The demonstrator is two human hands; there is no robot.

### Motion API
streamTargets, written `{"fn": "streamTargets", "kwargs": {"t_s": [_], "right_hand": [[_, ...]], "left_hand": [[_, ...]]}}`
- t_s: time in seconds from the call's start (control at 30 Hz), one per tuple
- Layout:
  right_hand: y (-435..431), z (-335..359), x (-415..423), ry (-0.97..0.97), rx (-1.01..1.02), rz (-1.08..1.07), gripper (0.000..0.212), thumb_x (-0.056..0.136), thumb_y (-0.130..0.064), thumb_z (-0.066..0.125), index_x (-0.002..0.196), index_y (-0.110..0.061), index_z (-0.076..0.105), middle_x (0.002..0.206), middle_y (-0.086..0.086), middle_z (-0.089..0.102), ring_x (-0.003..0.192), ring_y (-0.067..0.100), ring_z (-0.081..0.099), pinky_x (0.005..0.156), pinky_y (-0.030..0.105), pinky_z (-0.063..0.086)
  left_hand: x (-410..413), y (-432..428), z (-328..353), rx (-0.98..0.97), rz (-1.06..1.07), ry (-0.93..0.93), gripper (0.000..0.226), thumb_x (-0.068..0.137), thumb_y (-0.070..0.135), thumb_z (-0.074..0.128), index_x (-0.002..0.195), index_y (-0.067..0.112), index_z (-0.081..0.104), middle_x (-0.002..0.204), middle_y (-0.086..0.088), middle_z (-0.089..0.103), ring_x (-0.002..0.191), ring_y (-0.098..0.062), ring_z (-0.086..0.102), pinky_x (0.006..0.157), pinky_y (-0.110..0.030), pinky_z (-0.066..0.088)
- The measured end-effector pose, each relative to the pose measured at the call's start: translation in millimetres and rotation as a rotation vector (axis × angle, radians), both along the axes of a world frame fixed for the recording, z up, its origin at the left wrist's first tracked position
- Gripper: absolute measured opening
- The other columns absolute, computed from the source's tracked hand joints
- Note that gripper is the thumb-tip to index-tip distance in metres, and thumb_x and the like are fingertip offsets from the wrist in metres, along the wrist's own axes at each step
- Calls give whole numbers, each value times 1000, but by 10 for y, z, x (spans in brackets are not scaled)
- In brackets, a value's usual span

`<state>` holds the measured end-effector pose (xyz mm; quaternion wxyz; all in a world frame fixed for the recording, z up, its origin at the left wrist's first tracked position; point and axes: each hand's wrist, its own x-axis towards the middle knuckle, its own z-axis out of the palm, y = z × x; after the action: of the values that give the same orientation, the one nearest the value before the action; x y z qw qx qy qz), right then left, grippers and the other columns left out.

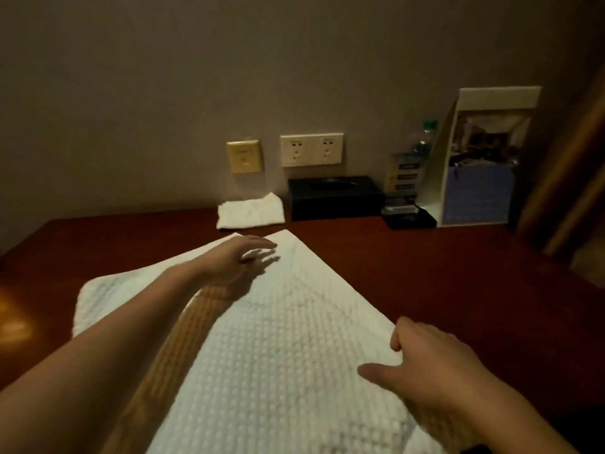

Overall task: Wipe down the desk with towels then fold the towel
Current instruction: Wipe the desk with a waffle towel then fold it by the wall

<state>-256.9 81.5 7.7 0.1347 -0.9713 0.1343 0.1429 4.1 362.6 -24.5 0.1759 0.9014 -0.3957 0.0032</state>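
Desk [442,273] of dark red wood against grey wall [163,93], white towel [278,339] spread flat, both hands' fingers [262,245] apart.

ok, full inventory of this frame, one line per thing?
large towel: 1, white waffle weave, spread on desk centre
small towel: 1, white, folded at desk's far edge
desk: 1, reddish-brown wood
tissue box: 1, black, by wall
tray: 1, black, right of box
bottle: 1, clear, green cap, behind tray
brochure stand: 1, white, far right
wall plates: 2, white sockets, yellowish plate to their left
left hand: flat, far towel corner
right hand: near towel's right edge
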Motion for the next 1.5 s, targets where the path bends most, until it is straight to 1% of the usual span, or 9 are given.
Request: {"fn": "streamTargets", "kwargs": {"t_s": [0.1,0.2,0.33,0.47,0.7,0.87,1.07,1.23,1.5], "right_hand": [[-14,-84,-190,-97,26,-93,57,76,-83,64,94,-31,50,91,-14,59,80,6,58,66,28,45],[-5,-142,-243,-191,78,-140,49,84,-74,65,79,-28,49,74,-9,56,64,8,51,55,29,32],[-39,-229,-251,-312,70,-182,49,86,-73,63,81,-27,49,76,-9,59,68,11,56,55,33,32],[-82,-248,-332,-320,148,-194,48,85,-69,67,82,-25,48,79,-8,62,70,11,58,55,33,38],[-501,-172,-521,-305,241,-268,43,84,-59,75,78,-23,52,73,-4,64,67,15,61,59,35,42],[-709,-145,-612,-346,536,-240,38,93,-50,69,85,-15,57,69,-5,67,52,2,57,53,29,40],[-847,-39,-679,-505,895,-373,32,101,-38,60,86,-9,60,75,7,73,62,20,66,57,34,46],[-1235,-329,-695,-364,312,-408,36,96,-43,66,81,-13,54,71,8,64,64,22,62,57,36,42],[-1269,-422,-709,-244,165,-389,27,93,-53,65,84,-29,56,83,-9,66,75,12,64,68,37,54]], "left_hand": [[194,-275,-16,195,-21,-169,24,93,28,71,117,31,69,119,8,63,111,-19,55,92,-38,48],[306,-344,-26,359,3,-299,28,90,32,73,117,36,64,120,9,55,104,-20,46,81,-30,41],[270,-415,36,393,10,-369,34,94,18,71,125,8,63,103,0,56,90,-7,60,69,-17,47],[216,-377,116,408,24,-372,15,91,39,72,103,30,70,96,13,62,94,-13,42,61,-32,36],[-65,-1037,423,41,-20,-344,13,96,19,66,106,26,64,109,5,63,97,-17,60,71,-40,57],[-106,-1414,315,-9,-89,-311,12,98,16,61,107,23,60,111,3,60,105,-18,49,77,-37,48],[-94,-1651,692,-383,-49,-510,19,97,26,54,108,13,61,114,-6,58,110,-28,43,86,-35,37],[-148,-2133,174,-23,-83,-424,10,95,33,64,103,27,60,104,4,58,102,-25,45,73,-35,30],[-91,-2247,-127,105,-62,-289,24,97,44,61,107,23,56,111,0,62,106,-25,48,76,-36,34]]}}
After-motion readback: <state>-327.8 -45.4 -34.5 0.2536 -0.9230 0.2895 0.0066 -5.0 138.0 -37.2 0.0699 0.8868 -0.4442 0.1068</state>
